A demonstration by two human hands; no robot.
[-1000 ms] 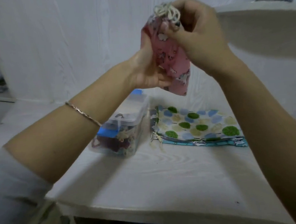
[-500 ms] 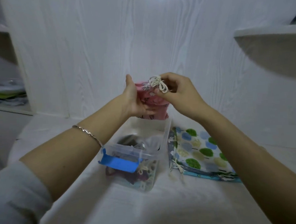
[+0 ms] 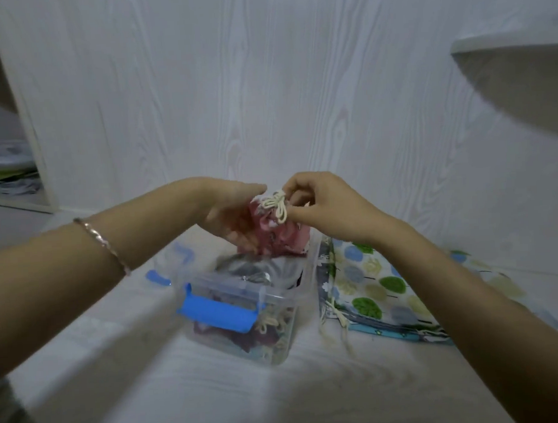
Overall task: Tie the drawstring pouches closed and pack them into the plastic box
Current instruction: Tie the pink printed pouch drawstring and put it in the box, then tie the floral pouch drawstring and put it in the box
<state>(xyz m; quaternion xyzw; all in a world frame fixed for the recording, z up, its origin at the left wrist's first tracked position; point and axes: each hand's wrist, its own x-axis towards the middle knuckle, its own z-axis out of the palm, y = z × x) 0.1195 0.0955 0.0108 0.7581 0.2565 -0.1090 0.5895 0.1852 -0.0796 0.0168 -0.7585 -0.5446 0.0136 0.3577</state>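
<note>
Nearest, on the white table (image 3: 184,407), the plastic box (image 3: 278,311) stands open with its blue latch (image 3: 216,313) facing the camera. Tied pouches already lie inside. Just beside it, on the right, sits a stack of flat pouches (image 3: 382,290) with loose cords at the box end.

Beyond these, over the box's far end, hangs the pink pouch (image 3: 285,240). The right hand (image 3: 322,205) pinches its cream bow (image 3: 276,206), and the left hand (image 3: 229,210) cups its side, thumb above and fingers below. The pouch stands neck up, its long axis roughly vertical and its base towards the box (I cannot tell whether it touches yet).

To pack it well, I would lower it base first into the free far corner, letting the left hand steer the cloth inside the rim, and lift only by the neck so the bow is not pulled loose.
</note>
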